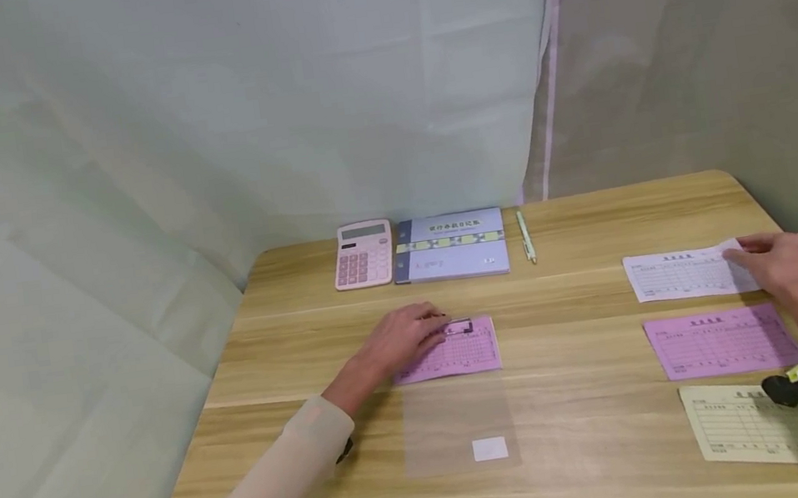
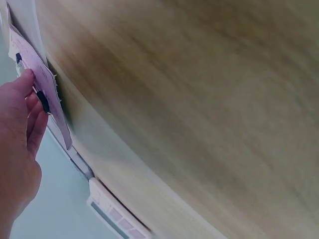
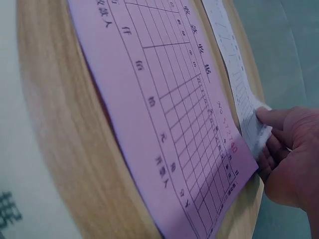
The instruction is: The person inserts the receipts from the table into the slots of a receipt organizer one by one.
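Observation:
A see-through clipboard point(image 1: 457, 431) with a white label lies at the middle of the table, a pink printed form point(image 1: 469, 353) over its upper half. At its top edge is a metal clip with black ends point(image 1: 468, 326). My left hand point(image 1: 407, 339) grips this clip; the left wrist view shows thumb and fingers around it, the pink sheet point(image 2: 37, 67) beside them. Over at the right, my right hand point(image 1: 782, 261) pinches the right end of a white printed form point(image 1: 682, 275). In the right wrist view that end of the white form point(image 3: 246, 107) is bent up slightly.
Below the white form lie a second pink form point(image 1: 718, 346) and a yellow form point(image 1: 747, 422), partly under my right sleeve. Along the back edge are a pink calculator point(image 1: 364, 255), a blue-purple account book point(image 1: 452, 249) and a light green pen point(image 1: 526, 238). Pale curtains point(image 1: 379, 100) stand behind.

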Available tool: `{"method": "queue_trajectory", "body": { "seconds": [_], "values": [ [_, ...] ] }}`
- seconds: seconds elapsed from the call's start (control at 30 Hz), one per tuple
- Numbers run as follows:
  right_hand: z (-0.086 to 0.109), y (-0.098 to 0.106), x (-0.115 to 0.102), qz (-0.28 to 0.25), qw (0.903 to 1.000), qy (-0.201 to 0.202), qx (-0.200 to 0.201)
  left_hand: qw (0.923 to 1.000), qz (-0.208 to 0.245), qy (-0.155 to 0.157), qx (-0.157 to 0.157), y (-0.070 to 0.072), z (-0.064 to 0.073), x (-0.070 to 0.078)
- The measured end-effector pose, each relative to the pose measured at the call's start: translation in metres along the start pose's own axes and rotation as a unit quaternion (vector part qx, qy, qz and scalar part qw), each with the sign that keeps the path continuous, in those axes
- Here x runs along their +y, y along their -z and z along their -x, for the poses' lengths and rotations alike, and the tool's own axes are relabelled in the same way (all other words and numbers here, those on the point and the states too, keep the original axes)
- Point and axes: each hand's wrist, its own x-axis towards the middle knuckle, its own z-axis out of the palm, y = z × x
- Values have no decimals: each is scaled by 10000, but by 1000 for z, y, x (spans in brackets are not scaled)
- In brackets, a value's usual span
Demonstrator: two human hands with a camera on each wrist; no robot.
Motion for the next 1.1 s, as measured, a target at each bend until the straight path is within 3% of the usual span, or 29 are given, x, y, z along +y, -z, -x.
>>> {"method": "queue_trajectory", "body": {
  "seconds": [0.47, 0.7, 1.1],
  "values": [
    [2, 8, -8, -190, 9991, -378, 81, 9998, 53, 12, -166, 6, -4, 2],
    [5, 13, -24, -109, 9999, -3, 50, 9997, -7, 90, -239, 8, -5, 2],
    [20, 5, -67, -645, 9960, 487, -376, 9991, -70, 206, -355, 10, -8, 4]
  ]
}}
